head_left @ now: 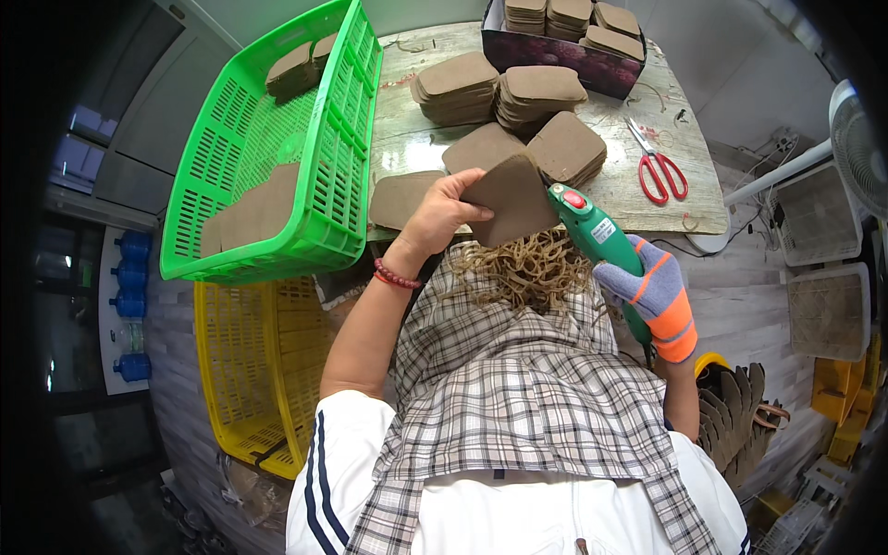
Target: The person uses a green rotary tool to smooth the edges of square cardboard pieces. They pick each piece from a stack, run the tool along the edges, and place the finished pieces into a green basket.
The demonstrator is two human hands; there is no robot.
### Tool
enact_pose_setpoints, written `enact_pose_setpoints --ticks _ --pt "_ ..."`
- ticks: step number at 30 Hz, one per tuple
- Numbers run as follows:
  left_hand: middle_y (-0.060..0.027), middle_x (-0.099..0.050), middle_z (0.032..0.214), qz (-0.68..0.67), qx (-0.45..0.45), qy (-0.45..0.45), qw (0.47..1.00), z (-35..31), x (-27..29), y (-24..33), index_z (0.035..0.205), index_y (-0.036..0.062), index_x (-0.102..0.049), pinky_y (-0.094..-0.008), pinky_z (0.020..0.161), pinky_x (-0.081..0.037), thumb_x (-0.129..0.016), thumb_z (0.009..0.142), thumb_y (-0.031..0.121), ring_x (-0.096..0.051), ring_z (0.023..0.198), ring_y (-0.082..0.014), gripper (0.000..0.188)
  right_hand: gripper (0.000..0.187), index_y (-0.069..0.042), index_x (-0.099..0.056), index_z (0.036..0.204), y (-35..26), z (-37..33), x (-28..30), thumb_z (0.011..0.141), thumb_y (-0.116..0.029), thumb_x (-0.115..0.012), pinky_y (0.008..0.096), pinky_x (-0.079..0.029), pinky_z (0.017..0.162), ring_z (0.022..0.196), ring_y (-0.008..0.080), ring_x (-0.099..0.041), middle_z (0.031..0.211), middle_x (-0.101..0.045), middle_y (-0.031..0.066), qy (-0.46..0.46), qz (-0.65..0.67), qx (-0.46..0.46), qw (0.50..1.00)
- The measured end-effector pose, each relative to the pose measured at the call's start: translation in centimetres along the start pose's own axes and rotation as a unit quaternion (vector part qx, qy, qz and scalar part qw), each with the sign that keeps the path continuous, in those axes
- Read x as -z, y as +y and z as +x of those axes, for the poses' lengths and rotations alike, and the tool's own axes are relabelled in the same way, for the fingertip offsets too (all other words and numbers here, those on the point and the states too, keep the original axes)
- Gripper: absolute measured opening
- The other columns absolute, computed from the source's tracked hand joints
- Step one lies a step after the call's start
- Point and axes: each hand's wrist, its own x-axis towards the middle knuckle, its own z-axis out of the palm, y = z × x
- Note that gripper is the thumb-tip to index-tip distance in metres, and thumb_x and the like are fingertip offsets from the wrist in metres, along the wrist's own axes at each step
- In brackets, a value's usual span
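Observation:
My left hand pinches a brown rounded-square sheet piece between thumb and fingers, held up over my lap. In a grey and orange glove, my right hand is wrapped round a green handheld electric cutter with a red button. The cutter's head meets the right edge of the piece; its blade is too hidden to make out. Below them, a tangle of thin brown trimmings lies on my plaid apron. Just beyond the hands, brown stacks of similar pieces stand on the table.
Red-handled scissors lie at the table's right. A dark box with more stacks stands at the back. On the left is a green crate holding pieces, above a yellow crate. A fan stands far right.

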Motion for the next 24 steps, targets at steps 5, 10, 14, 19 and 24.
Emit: enact_pose_setpoints --ticks 5,10,14,19,24 --pt "-0.0031 -0.063 0.106 0.015 0.047 -0.017 0.999 -0.5 -0.5 -0.5 0.114 0.0004 -0.058 -0.0244 0.083 -0.049 -0.057 0.074 -0.015 -0.059 0.094 -0.0104 0.043 0.04 0.001 -0.06 0.105 0.5 0.9 -0.1 0.076 -0.021 -0.075 0.0197 -0.042 0.051 0.058 0.0044 -0.053 0.071 -0.061 0.0003 -0.007 -0.002 0.004 1.0" --pt "-0.0002 -0.061 0.099 0.162 0.026 -0.027 0.986 -0.5 0.3 1.8 0.11 0.0011 -0.057 -0.0227 0.082 -0.047 -0.059 0.07 -0.014 -0.057 0.092 -0.0093 0.042 0.035 0.001 -0.06 0.1 1.1 1.1 0.0 0.076 -0.021 -0.075 0.02 -0.041 0.049 0.054 0.0047 -0.051 0.067 -0.058 -0.0006 -0.037 0.043 -0.021 0.998" --pt "-0.0003 -0.06 0.089 0.23 -0.016 0.043 0.972 -0.6 1.6 2.6 0.1 0.0041 -0.057 -0.0228 0.075 -0.048 -0.061 0.067 -0.013 -0.056 0.085 -0.0084 0.038 0.032 0.0 -0.06 0.098 1.0 1.0 -0.3 0.077 -0.02 -0.074 0.0197 -0.04 0.048 0.053 0.0048 -0.05 0.065 -0.057 -0.0005 -0.052 0.046 -0.035 0.997" --pt "-0.0007 -0.062 0.083 0.116 -0.053 0.091 0.988 -0.5 3.0 2.6 0.094 0.0024 -0.057 -0.0215 0.069 -0.049 -0.068 0.07 -0.01 -0.059 0.074 -0.0074 0.029 0.032 0.0 -0.06 0.098 1.3 1.1 -0.6 0.077 -0.02 -0.073 0.0197 -0.04 0.049 0.053 0.0045 -0.05 0.065 -0.056 -0.0006 -0.075 0.045 -0.035 0.996" --pt "-0.0017 -0.065 0.084 0.085 -0.053 0.11 0.989 -0.6 2.8 2.6 0.092 0.0016 -0.061 -0.0214 0.071 -0.048 -0.069 0.072 -0.007 -0.06 0.075 -0.0076 0.023 0.033 0.0 -0.06 0.1 1.5 1.1 -0.8 0.078 -0.02 -0.073 0.0196 -0.04 0.049 0.054 0.0041 -0.05 0.066 -0.057 -0.0007 -0.098 0.038 -0.042 0.994"
